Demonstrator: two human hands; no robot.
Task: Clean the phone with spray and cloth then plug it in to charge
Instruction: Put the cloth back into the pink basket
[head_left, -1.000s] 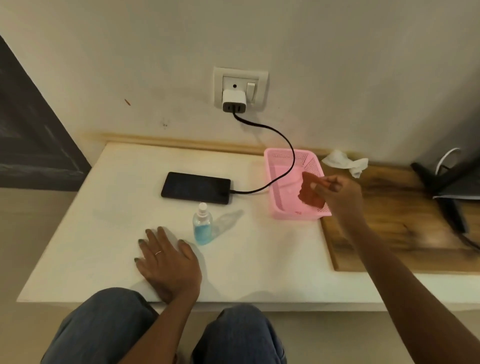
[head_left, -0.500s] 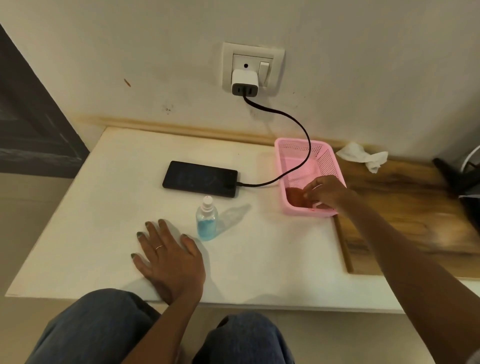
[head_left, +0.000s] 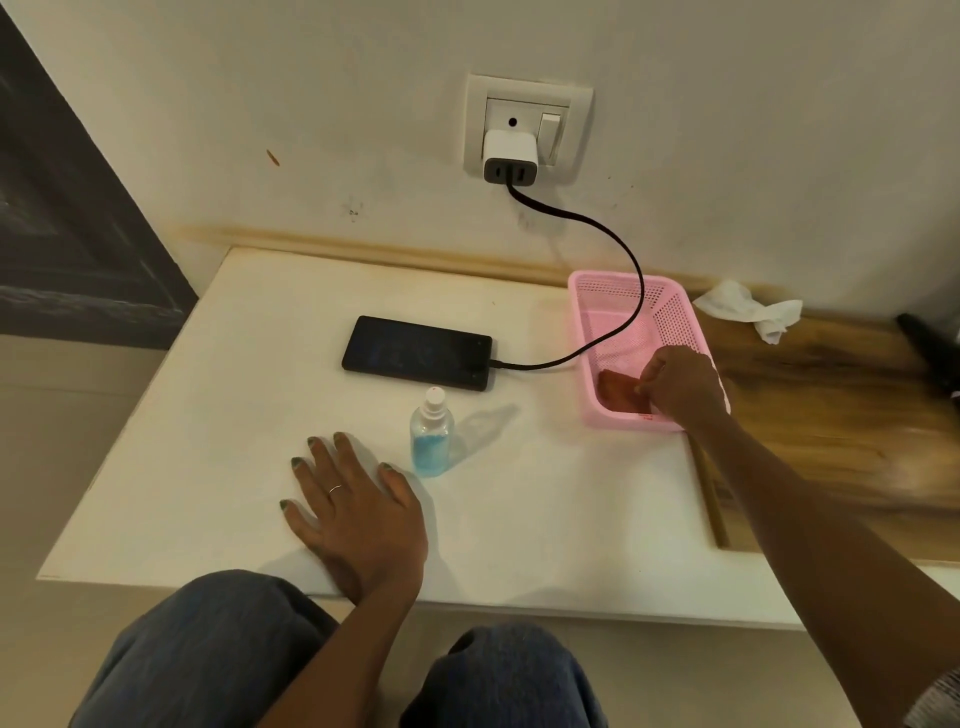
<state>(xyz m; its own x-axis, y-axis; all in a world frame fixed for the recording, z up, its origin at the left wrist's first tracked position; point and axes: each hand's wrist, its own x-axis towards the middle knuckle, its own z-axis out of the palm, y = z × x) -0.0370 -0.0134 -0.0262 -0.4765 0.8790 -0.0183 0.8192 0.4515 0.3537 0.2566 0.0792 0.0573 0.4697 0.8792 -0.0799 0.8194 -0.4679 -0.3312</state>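
Note:
A black phone (head_left: 418, 352) lies flat on the white table (head_left: 208, 415), with a black cable (head_left: 613, 244) plugged into its right end and running up to a white charger (head_left: 509, 156) in the wall socket. In front of the phone stands a small spray bottle (head_left: 431, 434) of blue liquid. My left hand (head_left: 353, 509) rests flat on the table just left of the bottle. My right hand (head_left: 675, 384) reaches into the pink basket (head_left: 587, 322) and pinches a reddish-brown cloth (head_left: 618, 392) lying on its floor.
A crumpled white tissue (head_left: 748, 309) lies on the wooden board (head_left: 831, 415) right of the basket. A dark object (head_left: 930, 348) sits at the far right edge. My knees in blue jeans (head_left: 234, 660) are below the table's front edge.
My right hand has lowered the reddish-brown cloth from above the basket down onto its floor. My left hand, the phone and the bottle have stayed in place.

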